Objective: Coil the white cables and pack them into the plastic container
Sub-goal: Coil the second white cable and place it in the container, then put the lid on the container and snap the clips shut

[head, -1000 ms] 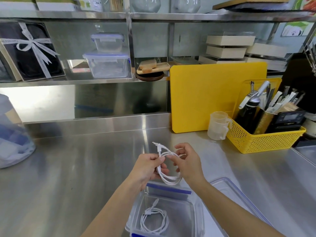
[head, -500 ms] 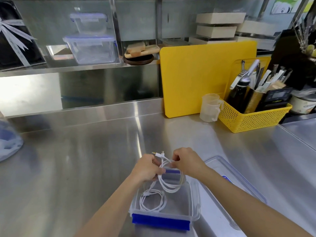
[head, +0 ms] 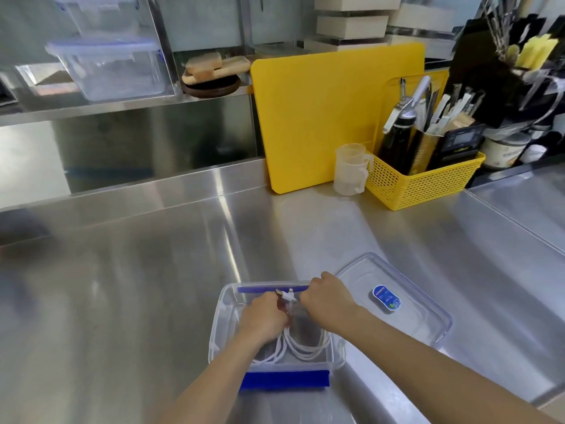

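Observation:
A clear plastic container (head: 224, 313) with blue clips stands on the steel counter near the front edge. My left hand (head: 264, 321) and my right hand (head: 328, 301) are both over it, each gripping the coiled white cable (head: 308, 350). The coil's loops hang down inside the container, and its plug ends (head: 286, 296) stick up between my hands. Another white cable (head: 269, 358) lies in the container, mostly hidden under my left forearm. The container's clear lid (head: 406, 298) with a blue sticker lies on the counter just right of it.
A yellow cutting board (head: 321, 117) leans against the back wall. Beside it are a clear measuring cup (head: 350, 169) and a yellow basket (head: 425, 182) of utensils. Shelves behind hold stacked clear containers (head: 110, 68). A counter seam and step run along the right.
Both hands have lowered the coiled cable from above the counter down into the container. The view has tilted downward, so the container now sits higher in the frame.

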The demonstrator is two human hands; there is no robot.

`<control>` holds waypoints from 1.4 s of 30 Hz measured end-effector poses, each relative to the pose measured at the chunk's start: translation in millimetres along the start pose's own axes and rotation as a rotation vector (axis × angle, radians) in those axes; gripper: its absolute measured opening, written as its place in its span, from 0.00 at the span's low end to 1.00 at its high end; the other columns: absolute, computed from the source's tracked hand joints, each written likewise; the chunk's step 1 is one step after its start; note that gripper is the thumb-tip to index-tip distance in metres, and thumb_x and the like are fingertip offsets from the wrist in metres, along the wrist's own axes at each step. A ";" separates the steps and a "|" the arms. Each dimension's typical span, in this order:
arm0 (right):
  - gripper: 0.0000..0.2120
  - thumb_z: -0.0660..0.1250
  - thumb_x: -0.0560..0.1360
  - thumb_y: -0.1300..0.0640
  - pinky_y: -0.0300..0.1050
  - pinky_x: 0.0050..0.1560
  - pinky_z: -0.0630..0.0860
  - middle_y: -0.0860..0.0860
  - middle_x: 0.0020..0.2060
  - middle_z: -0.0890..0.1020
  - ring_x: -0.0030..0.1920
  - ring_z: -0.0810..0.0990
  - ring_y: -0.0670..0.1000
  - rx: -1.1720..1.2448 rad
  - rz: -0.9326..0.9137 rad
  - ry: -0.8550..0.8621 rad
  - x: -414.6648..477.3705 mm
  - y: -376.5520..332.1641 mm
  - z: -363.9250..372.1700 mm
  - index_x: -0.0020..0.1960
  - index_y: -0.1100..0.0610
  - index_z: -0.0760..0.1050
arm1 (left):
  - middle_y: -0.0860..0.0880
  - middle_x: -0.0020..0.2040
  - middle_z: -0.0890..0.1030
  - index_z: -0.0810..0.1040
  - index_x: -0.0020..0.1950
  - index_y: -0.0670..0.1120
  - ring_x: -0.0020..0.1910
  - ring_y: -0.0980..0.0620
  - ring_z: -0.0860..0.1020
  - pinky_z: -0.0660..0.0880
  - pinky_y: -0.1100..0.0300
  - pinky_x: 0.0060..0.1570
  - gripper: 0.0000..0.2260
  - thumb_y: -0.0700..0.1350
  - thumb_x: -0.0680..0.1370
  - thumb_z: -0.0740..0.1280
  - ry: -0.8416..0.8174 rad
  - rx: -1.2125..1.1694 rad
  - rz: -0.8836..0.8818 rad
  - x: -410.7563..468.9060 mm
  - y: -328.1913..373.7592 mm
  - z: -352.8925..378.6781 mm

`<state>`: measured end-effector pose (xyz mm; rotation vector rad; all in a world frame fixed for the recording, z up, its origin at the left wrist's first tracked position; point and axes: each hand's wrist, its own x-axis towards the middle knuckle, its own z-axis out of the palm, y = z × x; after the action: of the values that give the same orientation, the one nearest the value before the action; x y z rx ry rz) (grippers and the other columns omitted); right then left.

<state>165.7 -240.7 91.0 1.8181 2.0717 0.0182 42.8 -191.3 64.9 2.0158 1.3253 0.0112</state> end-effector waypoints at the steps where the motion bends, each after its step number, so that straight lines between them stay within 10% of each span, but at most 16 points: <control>1: 0.08 0.59 0.75 0.63 0.50 0.54 0.67 0.58 0.52 0.80 0.54 0.75 0.58 -0.047 -0.009 -0.003 -1.0 -1.8 2.0 0.52 0.59 0.74 | 0.46 0.40 0.81 0.72 0.36 0.48 0.40 0.48 0.77 0.71 0.56 0.39 0.07 0.41 0.73 0.66 0.011 0.069 0.014 -1.6 0.6 2.1; 9: 0.13 0.65 0.75 0.52 0.54 0.64 0.60 0.54 0.53 0.81 0.56 0.75 0.56 -0.265 -0.017 -0.072 -6.0 -14.4 14.7 0.57 0.57 0.73 | 0.44 0.47 0.82 0.75 0.43 0.45 0.44 0.47 0.78 0.71 0.56 0.41 0.06 0.47 0.76 0.64 -0.153 0.222 0.108 -0.8 -5.7 -14.6; 15: 0.12 0.61 0.76 0.55 0.53 0.62 0.63 0.55 0.53 0.81 0.54 0.77 0.57 -0.158 -0.034 0.008 -6.5 -8.8 11.6 0.57 0.58 0.72 | 0.45 0.49 0.82 0.74 0.48 0.45 0.48 0.44 0.79 0.72 0.54 0.45 0.11 0.52 0.78 0.58 0.332 0.475 0.205 -11.9 -2.1 -29.8; 21: 0.05 0.71 0.66 0.56 0.42 0.32 0.72 0.53 0.30 0.82 0.31 0.80 0.56 0.237 0.092 0.471 -20.1 8.6 -1.9 0.35 0.58 0.77 | 0.47 0.57 0.80 0.75 0.58 0.46 0.55 0.48 0.76 0.70 0.57 0.53 0.16 0.54 0.77 0.59 0.506 0.373 0.395 -15.5 16.2 -15.7; 24: 0.11 0.73 0.65 0.53 0.43 0.35 0.73 0.53 0.34 0.83 0.34 0.80 0.56 0.304 0.196 0.580 -34.9 27.8 7.3 0.42 0.58 0.79 | 0.47 0.69 0.73 0.68 0.69 0.47 0.68 0.48 0.69 0.62 0.56 0.68 0.24 0.58 0.77 0.58 0.487 0.340 0.462 -8.7 31.1 -8.8; 30: 0.28 0.59 0.75 0.43 0.51 0.60 0.65 0.53 0.68 0.70 0.65 0.70 0.55 0.416 0.483 0.482 -76.0 75.8 46.4 0.71 0.55 0.59 | 0.45 0.77 0.56 0.51 0.76 0.45 0.76 0.47 0.53 0.46 0.51 0.74 0.34 0.65 0.77 0.48 0.302 0.508 0.483 15.1 78.3 22.8; 42: 0.50 0.62 0.66 0.30 0.61 0.70 0.51 0.58 0.75 0.47 0.75 0.45 0.57 0.867 0.845 -0.112 -139.7 100.6 127.1 0.74 0.54 0.40 | 0.38 0.75 0.59 0.45 0.74 0.35 0.73 0.41 0.60 0.60 0.49 0.68 0.52 0.69 0.68 0.63 -0.146 0.748 0.127 58.3 121.2 73.1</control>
<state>310.8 -388.5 37.4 2.9698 1.1225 -0.8340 194.4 -211.3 57.5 2.6456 1.2050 -0.6476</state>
